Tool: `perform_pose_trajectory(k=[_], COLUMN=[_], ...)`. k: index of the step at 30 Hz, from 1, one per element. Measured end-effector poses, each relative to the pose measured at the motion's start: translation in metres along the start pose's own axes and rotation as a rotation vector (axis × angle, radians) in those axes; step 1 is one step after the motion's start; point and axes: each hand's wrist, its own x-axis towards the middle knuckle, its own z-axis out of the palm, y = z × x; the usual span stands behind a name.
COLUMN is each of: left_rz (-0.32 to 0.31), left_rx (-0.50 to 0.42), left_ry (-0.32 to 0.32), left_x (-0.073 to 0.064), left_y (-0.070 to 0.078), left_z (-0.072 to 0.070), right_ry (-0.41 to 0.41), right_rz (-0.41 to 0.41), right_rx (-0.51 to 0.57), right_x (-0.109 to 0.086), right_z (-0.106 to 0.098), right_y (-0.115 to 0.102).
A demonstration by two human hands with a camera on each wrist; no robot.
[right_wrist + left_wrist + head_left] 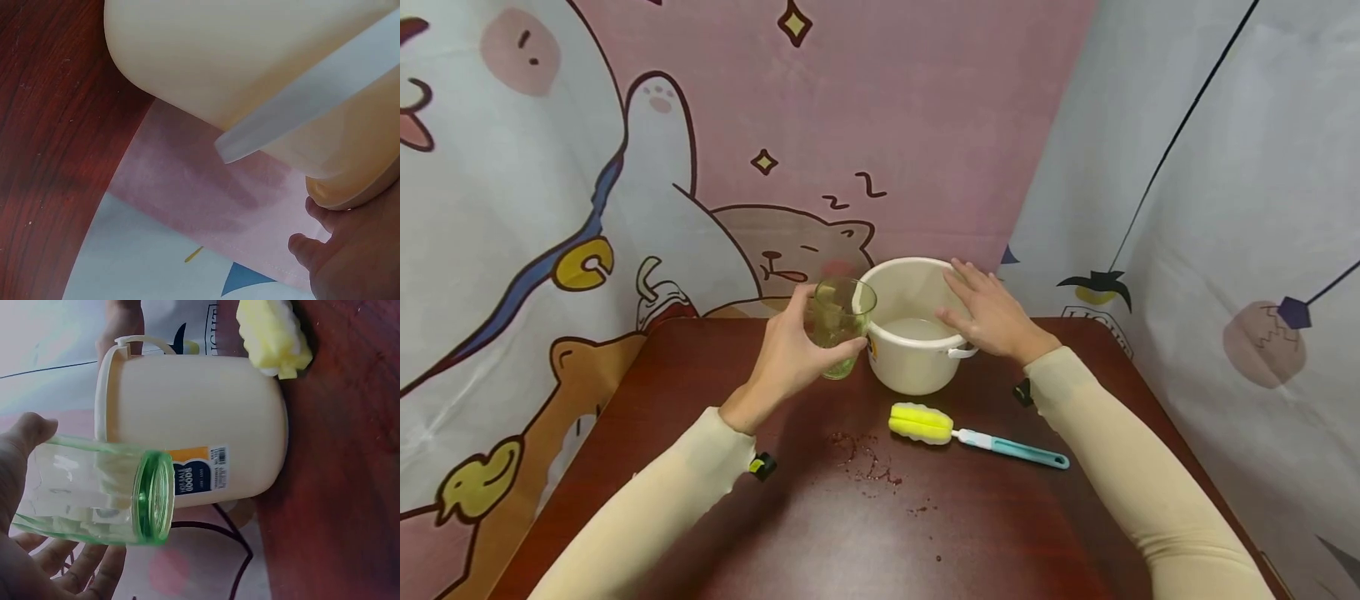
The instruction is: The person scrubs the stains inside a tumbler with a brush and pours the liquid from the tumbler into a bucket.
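My left hand (786, 350) grips a clear green-tinted drinking glass (842, 362) round its side, thumb on one side and fingers on the other. In the left wrist view the glass (150, 500) shows its thick green base. It is held above the table, just left of a cream plastic bucket (913, 375). Over the right rim of that bucket is my right hand (992, 317), its fingers extended. In the right wrist view, fingers of the right hand (356, 256) lie near or against the rim; exact contact is unclear. A little whitish liquid or glare shows inside the bucket.
In front of the bucket lies a bottle brush (921, 423) with a yellow sponge head and a blue-white handle. Water drops (868, 467) are scattered on the dark red wooden table (985, 533). Printed cloth (910, 125) hangs behind and at both sides.
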Motion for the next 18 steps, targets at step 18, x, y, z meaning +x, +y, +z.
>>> perform_pose_trajectory(k=[18], left_rz=[-0.125], left_rx=[-0.153], left_ry=[-0.09], left_x=[-0.04], left_y=[-0.043], left_z=[0.007], right_ry=[0.001], right_rz=[-0.001], right_rx=[-0.006], right_x=[0.001], right_z=[0.001], right_y=[0.0])
